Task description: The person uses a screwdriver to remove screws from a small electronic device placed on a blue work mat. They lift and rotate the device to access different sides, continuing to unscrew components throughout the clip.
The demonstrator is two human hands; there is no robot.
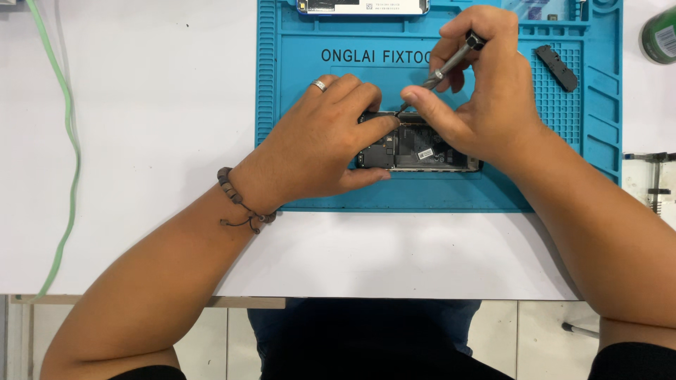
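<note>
An opened phone [422, 149] with its back removed lies on a blue repair mat [317, 63], showing its battery and circuit board. My left hand [320, 144] presses on the phone's left end, fingers curled over its top and bottom edges; it wears a ring and a bead bracelet. My right hand [486, 91] grips a thin metal screwdriver [447, 65] between thumb and fingers. The screwdriver slants down to the left, its tip touching the phone's upper edge near my left fingertips.
Another device [362, 6] lies at the mat's far edge. A small black part [556, 67] rests on the mat's gridded right section. A green cable [69, 134] runs down the white table's left side. A green can [662, 34] stands at the far right.
</note>
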